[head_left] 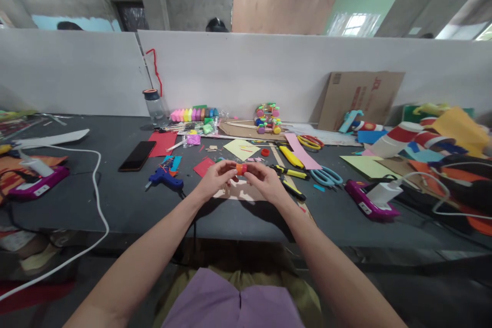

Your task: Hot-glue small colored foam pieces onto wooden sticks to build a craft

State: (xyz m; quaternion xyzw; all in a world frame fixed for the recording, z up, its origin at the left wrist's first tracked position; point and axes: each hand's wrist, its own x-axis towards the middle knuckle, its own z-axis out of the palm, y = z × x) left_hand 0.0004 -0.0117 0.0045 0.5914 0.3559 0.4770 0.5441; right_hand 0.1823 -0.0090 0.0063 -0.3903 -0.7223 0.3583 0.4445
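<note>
We hold a small orange-red piece (241, 169)
Our left hand (218, 176) and right hand (265, 179) pinch its ends; any adjustment calls for light fingertips.

The surface (126, 205) before me looks smooth, matt and dark. Near its left corner, the phone (137, 156) has a glossy dark face. The glue gun (166, 178) looks like plain blue plastic, the power strip (371, 201) shinier purple plastic. The leaning panel (361, 100) is dull brown cardboard, the pink strip (302, 151) matt paper, and the bottle (154, 106) clear and glossy.
</note>
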